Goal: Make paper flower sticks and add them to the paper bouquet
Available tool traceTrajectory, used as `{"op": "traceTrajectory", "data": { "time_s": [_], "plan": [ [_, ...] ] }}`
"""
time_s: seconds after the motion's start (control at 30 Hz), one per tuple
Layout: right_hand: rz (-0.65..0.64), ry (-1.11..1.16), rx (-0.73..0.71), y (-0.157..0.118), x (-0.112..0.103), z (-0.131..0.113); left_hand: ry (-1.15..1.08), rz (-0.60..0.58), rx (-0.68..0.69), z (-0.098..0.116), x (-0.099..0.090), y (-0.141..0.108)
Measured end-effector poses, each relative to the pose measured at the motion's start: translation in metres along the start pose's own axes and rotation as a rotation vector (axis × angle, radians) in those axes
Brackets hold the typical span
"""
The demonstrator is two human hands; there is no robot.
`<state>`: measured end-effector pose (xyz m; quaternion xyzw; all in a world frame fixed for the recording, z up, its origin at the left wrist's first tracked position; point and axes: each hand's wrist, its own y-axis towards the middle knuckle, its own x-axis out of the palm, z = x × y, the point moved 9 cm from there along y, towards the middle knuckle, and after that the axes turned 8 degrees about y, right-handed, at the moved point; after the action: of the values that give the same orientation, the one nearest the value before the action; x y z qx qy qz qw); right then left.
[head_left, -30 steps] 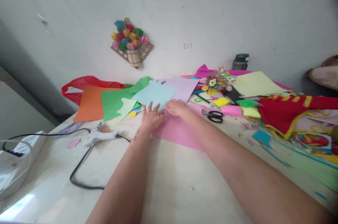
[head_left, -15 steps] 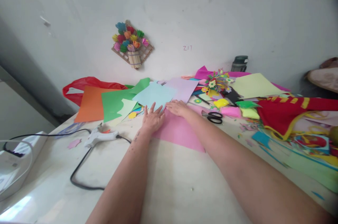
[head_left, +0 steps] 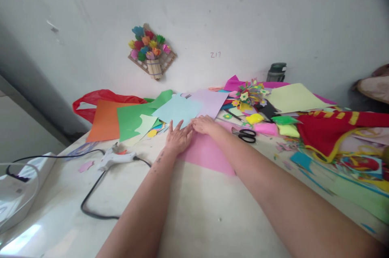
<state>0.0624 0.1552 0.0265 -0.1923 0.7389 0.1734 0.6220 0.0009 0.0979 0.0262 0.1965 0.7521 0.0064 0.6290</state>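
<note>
A pink sheet of paper (head_left: 206,154) lies on the table under both my hands. My left hand (head_left: 179,138) rests on its left side, open, fingers spread and lying flat. At its far edge, my right hand (head_left: 203,124) has the fingers bent and pressed together on the paper, the fingertips close beside my left hand. The light blue paper (head_left: 179,108) and the lilac paper (head_left: 211,102) lie just beyond my fingers. Black-handled scissors (head_left: 246,135) are to the right of my right forearm. My hands and right forearm hide part of the pink sheet.
On the left are a white glue gun (head_left: 117,156) with a black cord and a power strip (head_left: 30,185). Orange paper (head_left: 105,120) and green paper (head_left: 130,118) lie behind. Clay packets (head_left: 266,129), a paper flower bunch (head_left: 251,96) and red cloth (head_left: 319,132) are on the right.
My left hand has slid slightly to the right, closer to my right hand. My right hand stays at the pink sheet's far edge.
</note>
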Motion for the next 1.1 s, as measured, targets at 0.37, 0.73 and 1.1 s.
{"op": "traceTrajectory", "data": {
  "time_s": [0.37, 0.73, 1.1],
  "plan": [
    [-0.030, 0.249, 0.116, 0.004, 0.004, 0.022, -0.056, -0.123, -0.072, -0.019, 0.018, -0.010],
    [0.024, 0.121, -0.045, -0.013, 0.016, -0.004, 0.050, -0.184, -0.075, -0.017, 0.013, -0.032],
    [0.069, -0.022, -0.117, -0.015, 0.007, -0.027, 0.009, -0.201, -0.110, -0.025, 0.021, -0.032]
  ]
}}
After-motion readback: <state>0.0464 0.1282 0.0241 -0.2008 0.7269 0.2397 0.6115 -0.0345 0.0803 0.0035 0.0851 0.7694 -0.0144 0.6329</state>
